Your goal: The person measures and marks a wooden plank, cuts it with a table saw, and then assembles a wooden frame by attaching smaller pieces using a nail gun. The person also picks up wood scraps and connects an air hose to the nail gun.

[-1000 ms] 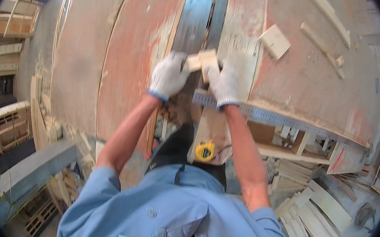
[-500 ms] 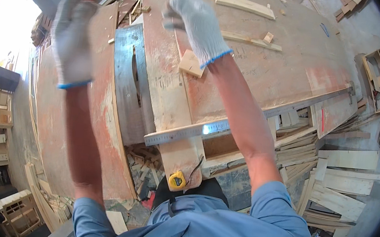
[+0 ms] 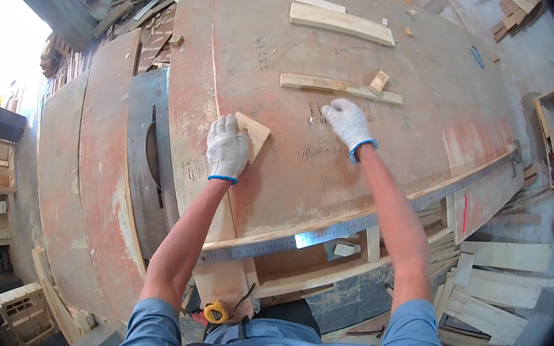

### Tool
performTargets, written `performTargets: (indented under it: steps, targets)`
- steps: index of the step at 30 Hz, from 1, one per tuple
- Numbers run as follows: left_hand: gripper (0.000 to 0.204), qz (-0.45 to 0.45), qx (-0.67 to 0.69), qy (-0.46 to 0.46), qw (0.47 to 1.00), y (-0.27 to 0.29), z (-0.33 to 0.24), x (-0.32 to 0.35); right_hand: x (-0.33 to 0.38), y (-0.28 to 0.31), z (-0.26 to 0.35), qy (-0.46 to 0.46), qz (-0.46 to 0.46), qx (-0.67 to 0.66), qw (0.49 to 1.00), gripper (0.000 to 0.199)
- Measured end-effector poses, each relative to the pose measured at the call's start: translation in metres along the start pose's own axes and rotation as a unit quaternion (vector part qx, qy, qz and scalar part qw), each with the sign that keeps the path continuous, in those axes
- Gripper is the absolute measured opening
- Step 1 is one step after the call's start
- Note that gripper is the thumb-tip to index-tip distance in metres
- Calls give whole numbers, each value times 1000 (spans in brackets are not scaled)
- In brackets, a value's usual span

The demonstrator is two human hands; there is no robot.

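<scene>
My left hand (image 3: 227, 148), in a white knit glove with a blue cuff, lies with its fingers stretched out against a small pale wood block (image 3: 256, 134) and covers part of it. The block sits by a long seam in the worn reddish-brown worktable (image 3: 274, 200). To the right, my gloved right hand (image 3: 348, 124) is low over the tabletop, near handwritten marks. Its fingers are curled together; whatever they may hold is hidden. Just beyond that hand lies a narrow wood strip (image 3: 341, 88) with a little wood offcut (image 3: 379, 81) on it.
Farther back lies a thicker board (image 3: 342, 24). A metal ruler edge (image 3: 261, 248) runs along the table's near side. A slotted metal plate (image 3: 150, 158) lies left of my left arm. Near my waist is a yellow tape measure (image 3: 215, 312). Stacked boards (image 3: 503, 287) stand at right.
Both hands have come down from their raised positions, moving right and nearer. The left now rests against the wood block; the right is over the marked tabletop. The view has shifted.
</scene>
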State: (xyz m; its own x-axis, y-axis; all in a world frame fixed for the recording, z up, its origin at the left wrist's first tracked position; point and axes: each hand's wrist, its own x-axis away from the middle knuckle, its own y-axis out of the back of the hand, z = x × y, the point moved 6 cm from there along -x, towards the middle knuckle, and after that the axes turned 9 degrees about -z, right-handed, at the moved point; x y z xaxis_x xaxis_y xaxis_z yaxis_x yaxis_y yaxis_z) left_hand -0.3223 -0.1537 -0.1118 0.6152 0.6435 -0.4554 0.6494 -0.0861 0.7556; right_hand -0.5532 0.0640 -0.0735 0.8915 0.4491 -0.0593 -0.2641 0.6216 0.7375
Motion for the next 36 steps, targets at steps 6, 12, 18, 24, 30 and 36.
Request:
performTargets:
  steps: [6, 12, 18, 24, 30, 36]
  targets:
    - [44, -39, -1, -30, 999, -14, -18, -9, -122, -4, -2, 84, 2, 212, 974, 65]
    - [46, 4, 7, -2, 1000, -6, -18, -12, -241, -37, 12, 180, -8, 299, 937, 84]
    - [54, 39, -2, 10, 999, -11, -15, -11, -347, -60, 11, 226, -24, 334, 915, 87]
    - [52, 78, -1, 30, 997, -11, -12, -11, -375, -87, 19, 234, 29, 315, 919, 83]
    - [52, 55, 7, 24, 998, -11, -12, -11, -326, -78, 29, 358, -17, 304, 883, 90]
    - [51, 16, 18, 13, 1000, -4, -16, -14, -226, -5, 87, 502, -150, 136, 841, 102]
